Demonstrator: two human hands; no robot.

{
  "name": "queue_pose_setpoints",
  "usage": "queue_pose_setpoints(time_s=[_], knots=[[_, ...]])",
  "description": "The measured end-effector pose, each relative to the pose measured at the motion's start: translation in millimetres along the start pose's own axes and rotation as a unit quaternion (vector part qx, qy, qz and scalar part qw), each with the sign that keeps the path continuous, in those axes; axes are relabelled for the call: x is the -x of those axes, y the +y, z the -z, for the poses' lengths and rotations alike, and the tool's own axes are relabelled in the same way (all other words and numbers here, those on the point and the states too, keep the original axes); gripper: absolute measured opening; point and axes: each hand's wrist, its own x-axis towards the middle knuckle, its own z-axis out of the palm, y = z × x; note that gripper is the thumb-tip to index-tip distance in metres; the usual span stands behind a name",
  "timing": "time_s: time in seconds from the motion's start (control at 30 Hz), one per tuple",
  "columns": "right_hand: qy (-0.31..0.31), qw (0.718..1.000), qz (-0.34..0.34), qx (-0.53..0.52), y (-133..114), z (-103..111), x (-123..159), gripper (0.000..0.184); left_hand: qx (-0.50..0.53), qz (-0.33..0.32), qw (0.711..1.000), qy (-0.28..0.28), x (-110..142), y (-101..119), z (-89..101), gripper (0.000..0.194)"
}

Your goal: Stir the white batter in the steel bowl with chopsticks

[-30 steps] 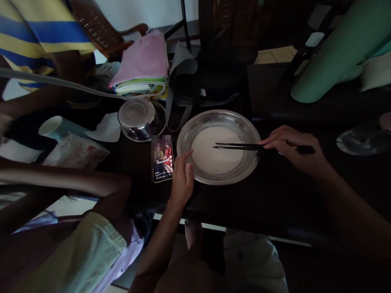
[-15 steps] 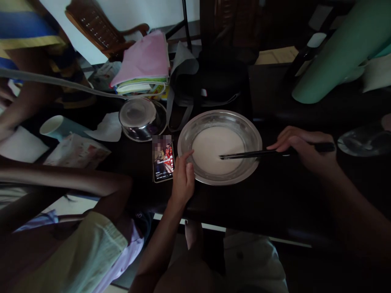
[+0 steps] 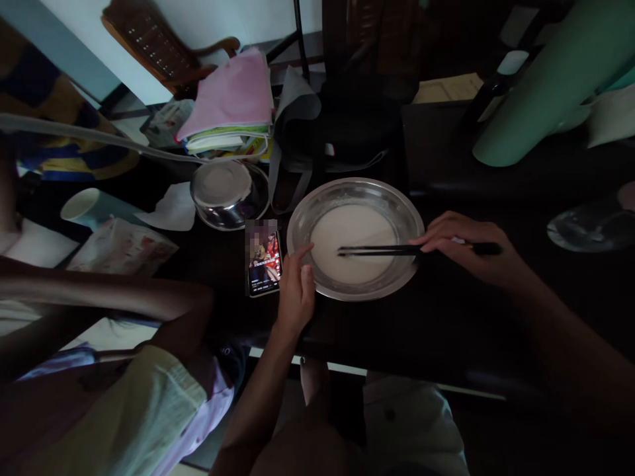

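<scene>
A wide metal bowl (image 3: 411, 218) stands on the dark table, with a pale milky liquid (image 3: 342, 228) in it. My left hand (image 3: 296, 294) grips the bowl's left rim, a finger reaching over the edge. My right hand (image 3: 461, 243) is closed round a pair of black chopsticks (image 3: 381, 250), just over the bowl's right rim. Their tips are in or at the surface of the liquid, left of its middle. Close to my left hand lies a lit phone (image 3: 264, 264) with a picture on its screen.
An upturned metal bowl (image 3: 221, 188), a blue cup (image 3: 94, 206) and a plastic packet (image 3: 124, 248) lie to the left. Behind are a pink folder stack (image 3: 228, 92) and a black bag (image 3: 357, 132). A green cylinder (image 3: 536, 92) leans at the right. Another person's arm (image 3: 124, 291) rests at left.
My right hand has moved left, carrying the chopsticks further across the liquid. My left hand keeps its place on the bowl. The person in the striped garment at far left has shifted.
</scene>
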Motion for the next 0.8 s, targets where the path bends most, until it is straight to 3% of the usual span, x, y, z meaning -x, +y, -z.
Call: queue_pose_setpoints(time_s=[0.17,0.23,0.37,0.53,0.6,0.7,0.8], knots=[[0.070,0.997,-0.028,-0.006,1.4,4.3,1.3,0.027,-0.001,-0.002,1.000,0.001,-0.3,0.9,-0.5,0.058],[0.051,0.998,-0.020,-0.021,1.7,3.9,1.5,0.030,-0.002,0.003,1.000,0.003,-0.3,1.3,-0.7,0.058],[-0.011,1.000,0.007,0.001,1.9,-0.4,0.1,0.016,0.000,0.012,1.000,0.001,0.0,1.1,-0.5,0.059],[0.068,0.997,-0.016,-0.012,3.3,4.9,2.0,0.027,0.003,0.005,1.000,0.003,0.3,0.1,-1.3,0.058],[0.054,0.998,-0.017,-0.028,3.4,5.2,2.4,0.030,0.001,-0.001,1.000,0.005,0.3,0.2,-1.6,0.057],[0.001,1.000,0.011,-0.013,3.0,1.8,1.2,0.020,-0.005,-0.005,1.000,0.003,0.1,0.5,-1.2,0.056],[0.018,1.000,0.015,0.011,3.4,1.4,0.3,0.016,-0.008,-0.007,1.000,0.002,0.0,0.1,-1.1,0.057]])
